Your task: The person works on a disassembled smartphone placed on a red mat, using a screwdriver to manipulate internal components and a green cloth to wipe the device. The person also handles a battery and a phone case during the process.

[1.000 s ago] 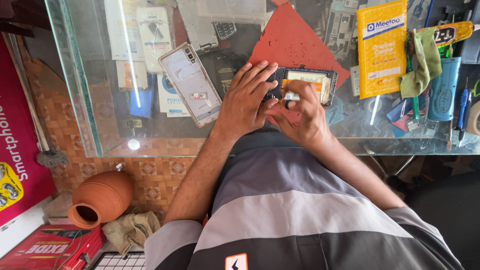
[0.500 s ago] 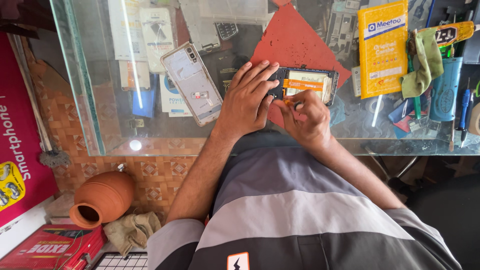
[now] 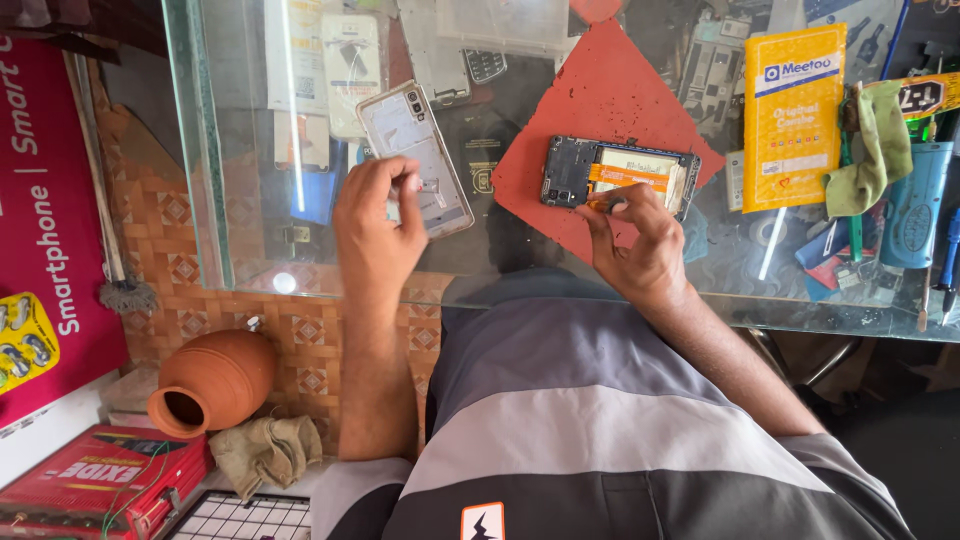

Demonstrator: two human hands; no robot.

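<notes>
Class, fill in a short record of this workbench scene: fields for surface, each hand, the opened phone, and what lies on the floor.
Surface: glass counter with a red mat
Left hand: fingers on the phone back cover
Right hand: fingertips at the near edge of the open phone
Open phone: on the mat, insides up
Floor: clay pot, rag, red box

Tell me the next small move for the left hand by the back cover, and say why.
Probably close the left hand on the silver back cover and lift it off the glass counter. The fingers already rest on its lower edge, and the right hand is pinned to the opened phone on the red mat, so only the left is free.
</notes>
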